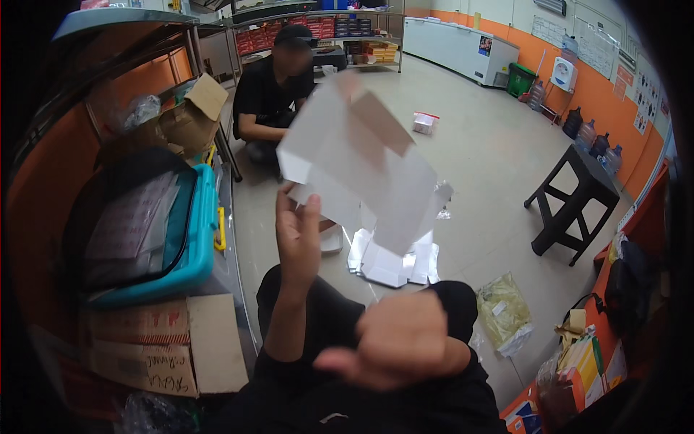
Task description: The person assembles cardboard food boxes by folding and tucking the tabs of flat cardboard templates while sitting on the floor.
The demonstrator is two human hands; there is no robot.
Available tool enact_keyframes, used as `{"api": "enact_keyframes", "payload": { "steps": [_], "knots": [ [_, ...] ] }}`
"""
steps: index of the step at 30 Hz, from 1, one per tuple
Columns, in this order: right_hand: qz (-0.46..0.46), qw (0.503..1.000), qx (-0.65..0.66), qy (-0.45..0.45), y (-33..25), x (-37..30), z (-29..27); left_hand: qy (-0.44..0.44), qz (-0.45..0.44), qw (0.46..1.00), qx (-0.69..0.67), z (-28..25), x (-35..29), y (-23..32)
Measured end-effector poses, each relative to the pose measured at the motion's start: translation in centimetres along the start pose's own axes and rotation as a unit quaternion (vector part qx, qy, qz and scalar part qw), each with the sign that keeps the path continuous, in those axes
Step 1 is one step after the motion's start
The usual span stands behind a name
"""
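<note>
My left hand (298,235) is raised and closed, its thumb and fingers pinching the lower left edge of a white cardboard box blank (361,163). The blank has flaps and fold lines, is partly blurred, and hangs tilted in the air. Lower down, near my lap, my right hand (401,340) is apart from the blank. Its thumb points left; blur and its turned back hide whether the fingers hold anything. Beyond my knees, more flat white box blanks (387,264) lie on the floor, with a small white open box (332,239) beside them.
Across from me a person (271,101) in black sits on the floor. To the left stand a turquoise bin (206,224) and a brown carton (166,347). On the right are a black stool (578,192), a yellowish plastic bag (504,307) and a small packet (426,123).
</note>
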State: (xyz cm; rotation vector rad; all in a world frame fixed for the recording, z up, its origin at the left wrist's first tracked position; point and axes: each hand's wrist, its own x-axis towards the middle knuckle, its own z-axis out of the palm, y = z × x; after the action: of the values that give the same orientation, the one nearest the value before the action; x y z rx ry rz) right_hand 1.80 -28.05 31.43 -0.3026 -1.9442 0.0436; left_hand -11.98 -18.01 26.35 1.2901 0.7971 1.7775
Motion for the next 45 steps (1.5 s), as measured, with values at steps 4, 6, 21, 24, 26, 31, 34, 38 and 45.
{"api": "enact_keyframes", "payload": {
  "steps": [4, 6, 21, 24, 26, 31, 34, 38, 45],
  "knots": [
    [0.365, 0.9, 0.098, 0.216, 10.7, -2.5, -0.8, -0.129, 0.017, 0.989, 0.073, 2.5, 4.2, -5.1],
    [0.456, 0.835, 0.186, 0.246, 16.8, -5.6, -2.6, -0.142, -0.008, 0.984, 0.109, 5.7, 5.5, -7.1],
    [0.642, 0.722, 0.163, 0.199, 30.9, -18.2, -2.8, -0.349, -0.07, 0.897, 0.264, 7.4, 7.4, -23.1],
    [0.667, 0.703, 0.146, 0.2, 31.5, -19.4, -2.6, -0.349, -0.066, 0.9, 0.253, 7.3, 7.4, -23.9],
    [0.672, 0.707, 0.129, 0.18, 31.8, -19.5, -2.6, -0.331, -0.035, 0.899, 0.285, 7.2, 7.5, -24.1],
    [0.578, 0.76, 0.137, 0.262, 31.3, -18.3, -2.1, -0.215, -0.124, 0.945, 0.212, 7.0, 7.3, -24.5],
    [0.571, 0.777, 0.123, 0.233, 31.2, -18.6, -2.1, -0.178, -0.161, 0.957, 0.166, 6.9, 7.1, -24.4],
    [0.561, 0.779, 0.167, 0.226, 30.2, -17.8, -1.5, -0.18, -0.134, 0.963, 0.151, 7.5, 6.7, -23.3],
    [0.534, 0.788, 0.192, 0.239, 29.9, -17.6, -0.7, -0.19, -0.097, 0.965, 0.15, 7.3, 6.6, -23.3]
  ]
}}
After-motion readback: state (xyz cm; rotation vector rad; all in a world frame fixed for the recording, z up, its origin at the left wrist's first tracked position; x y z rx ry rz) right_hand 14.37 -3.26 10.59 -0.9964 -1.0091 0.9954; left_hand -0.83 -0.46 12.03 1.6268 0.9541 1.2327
